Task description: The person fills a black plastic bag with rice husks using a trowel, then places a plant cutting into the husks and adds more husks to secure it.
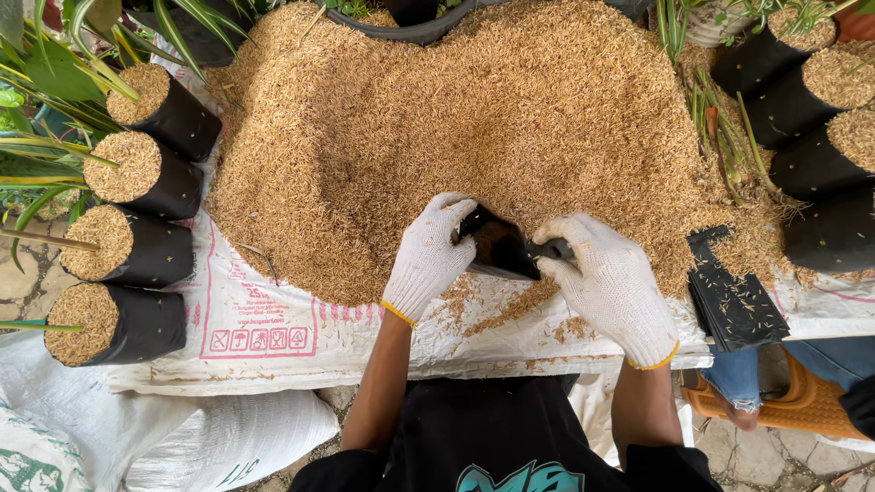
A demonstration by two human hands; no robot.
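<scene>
Both my hands wear white knit gloves. My left hand (427,257) and my right hand (611,284) each grip one side of a small black plastic grow bag (499,248) and hold its mouth open. The bag lies at the near foot of a big heap of golden rice husks (474,118). Some husks show inside the bag. The heap rests on a white woven sack (264,337) spread flat like a sheet.
Several filled black grow bags (137,246) stand in a row at the left, with more filled bags (811,109) at the right. A stack of flat empty black bags (734,296) lies right of my hands. Green plants (36,82) border the left. Another person's knee (743,378) shows lower right.
</scene>
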